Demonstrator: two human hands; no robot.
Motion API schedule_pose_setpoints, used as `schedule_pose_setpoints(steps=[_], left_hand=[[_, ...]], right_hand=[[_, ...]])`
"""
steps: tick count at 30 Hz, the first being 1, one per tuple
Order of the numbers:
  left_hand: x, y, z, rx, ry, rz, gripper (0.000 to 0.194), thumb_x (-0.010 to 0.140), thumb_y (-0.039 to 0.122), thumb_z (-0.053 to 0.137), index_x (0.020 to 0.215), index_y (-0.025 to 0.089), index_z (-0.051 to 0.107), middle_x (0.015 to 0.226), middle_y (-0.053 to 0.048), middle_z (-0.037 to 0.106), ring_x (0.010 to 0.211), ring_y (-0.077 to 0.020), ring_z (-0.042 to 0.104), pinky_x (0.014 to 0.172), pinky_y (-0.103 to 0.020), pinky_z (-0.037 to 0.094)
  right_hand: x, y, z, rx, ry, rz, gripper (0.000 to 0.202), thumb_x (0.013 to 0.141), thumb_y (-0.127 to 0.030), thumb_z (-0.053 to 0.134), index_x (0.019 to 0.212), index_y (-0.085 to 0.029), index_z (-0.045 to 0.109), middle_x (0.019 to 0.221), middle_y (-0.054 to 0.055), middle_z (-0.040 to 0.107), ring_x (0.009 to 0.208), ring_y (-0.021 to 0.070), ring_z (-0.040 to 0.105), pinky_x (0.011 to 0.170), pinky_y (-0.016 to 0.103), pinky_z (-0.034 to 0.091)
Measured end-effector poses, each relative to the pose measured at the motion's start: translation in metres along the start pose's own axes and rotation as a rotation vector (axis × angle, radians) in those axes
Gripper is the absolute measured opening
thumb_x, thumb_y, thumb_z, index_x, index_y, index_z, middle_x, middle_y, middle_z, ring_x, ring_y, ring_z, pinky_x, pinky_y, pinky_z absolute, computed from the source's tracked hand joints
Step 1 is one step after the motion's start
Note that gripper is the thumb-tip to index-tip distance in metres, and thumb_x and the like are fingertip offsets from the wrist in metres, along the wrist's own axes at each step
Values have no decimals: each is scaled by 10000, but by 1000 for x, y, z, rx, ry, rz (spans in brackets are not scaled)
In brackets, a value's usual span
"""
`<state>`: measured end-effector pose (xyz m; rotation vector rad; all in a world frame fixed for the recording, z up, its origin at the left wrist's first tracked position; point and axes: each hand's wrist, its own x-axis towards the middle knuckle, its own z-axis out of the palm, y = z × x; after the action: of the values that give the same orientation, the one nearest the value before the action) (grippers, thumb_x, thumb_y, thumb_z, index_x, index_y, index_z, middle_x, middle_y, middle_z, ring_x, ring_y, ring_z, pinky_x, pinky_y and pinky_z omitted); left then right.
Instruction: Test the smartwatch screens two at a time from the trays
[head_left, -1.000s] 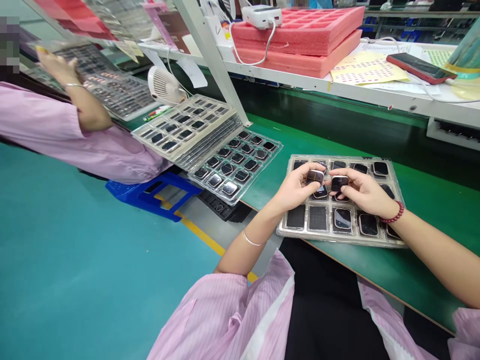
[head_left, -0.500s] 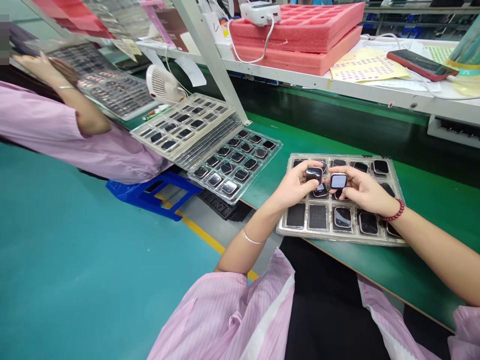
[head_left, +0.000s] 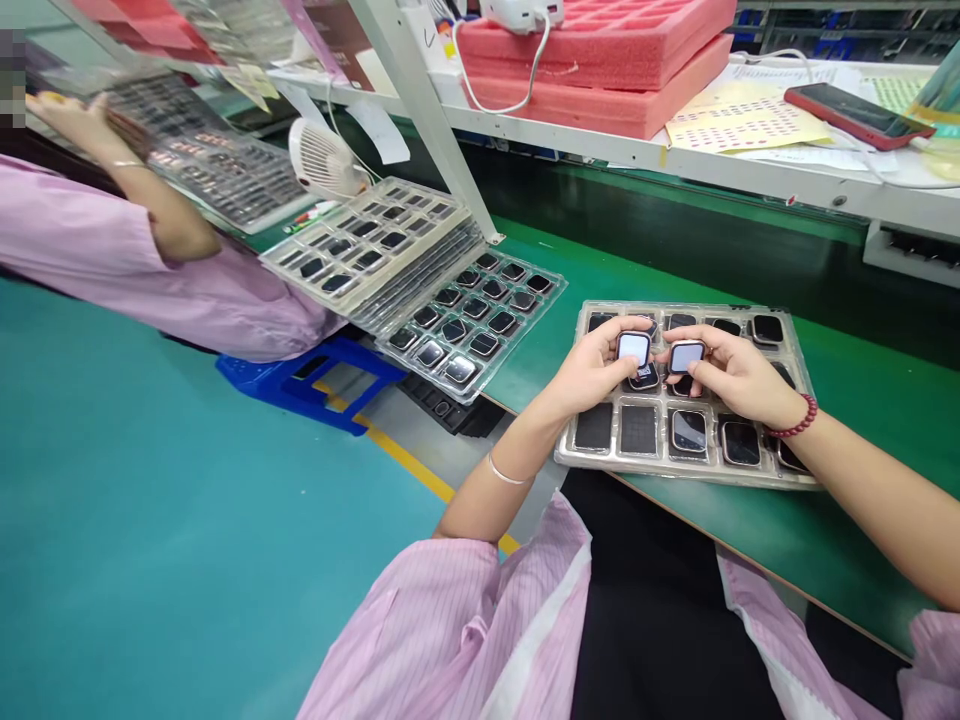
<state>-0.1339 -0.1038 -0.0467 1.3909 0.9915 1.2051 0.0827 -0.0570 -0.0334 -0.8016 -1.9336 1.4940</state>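
My left hand [head_left: 596, 372] pinches a smartwatch [head_left: 634, 347] without a strap, its screen lit white. Beside it, my right hand [head_left: 739, 375] grips a second smartwatch [head_left: 686, 357], also with a pale lit screen. Both are held over a clear plastic tray [head_left: 566, 455] on the green bench. Several dark-screened watches sit in the tray's pockets, one of them a watch [head_left: 688, 431] in the front row. Below my left fingers lies a watch [head_left: 643, 376] showing a small code pattern. Parts of the middle row are hidden by my hands.
Left of my tray is another tray of watches [head_left: 475, 307], beside a stack of trays [head_left: 367, 235]. A white fan [head_left: 324, 158], a shelf post [head_left: 427, 110], red foam blocks [head_left: 585, 95] and a phone [head_left: 859, 112] are farther back. A co-worker's arm [head_left: 172, 215] reaches in at left.
The screen of the smartwatch in my left hand has turned from black to white. Both hands keep their hold; the view has shifted slightly.
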Motion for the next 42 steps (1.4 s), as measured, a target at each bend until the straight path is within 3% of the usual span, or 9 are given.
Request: schedule_pose_setpoints(steps=[7,13,18,24,28,34,42], left_hand=[[0,-5,0,7,2,40,513,802,251,707,1278,165,539,1031,-73,675,882,-169,665,748,-260,534],[-1,-4,0,8,10,18,503,808,229,694,1282,155,542,1044,-78,675,888,-162,670,779,-260,536],[-2,2,2,7,24,6,460,787,221,717,1218,132,584,1049,-85,680,852,-139,660,753,-236,532],[-1,2,2,5,32,-12,342,783,322,749,1046,131,644,875,-47,691,722,-119,650,650,-220,522],[-1,0,2,-34,16,-31,388,774,441,762,968,125,648,755,-40,683,689,-125,648,583,-206,502],[-3,8,3,-33,24,-76,417,818,534,701,907,130,649,739,-54,702,653,-119,647,552,-202,496],[-2,8,2,-29,-10,-79,430,831,530,681,967,123,656,795,-71,720,686,-131,660,585,-220,515]], right_hand=[[-1,1,0,-3,-14,0,418,855,-157,585,1270,-207,588,1157,82,703,872,191,725,588,241,598],[-1,-1,0,-8,-12,5,407,846,-177,599,1253,-193,592,1051,77,729,837,201,734,562,245,590],[-1,-2,-1,2,-23,15,423,842,-184,612,1264,-192,585,1126,91,724,838,192,738,573,240,591],[-2,-3,-2,23,-24,33,367,872,-196,599,1239,-188,616,1118,89,726,837,183,736,598,243,598],[-2,-4,-3,66,-26,53,315,885,-257,636,1192,-191,653,948,60,739,808,187,735,566,230,588],[-2,-7,-4,120,26,101,301,900,-450,662,1047,-192,708,910,74,757,674,164,715,510,226,564],[-4,-8,-3,67,31,75,251,871,-409,702,997,-192,704,850,58,753,614,135,674,503,210,532]])
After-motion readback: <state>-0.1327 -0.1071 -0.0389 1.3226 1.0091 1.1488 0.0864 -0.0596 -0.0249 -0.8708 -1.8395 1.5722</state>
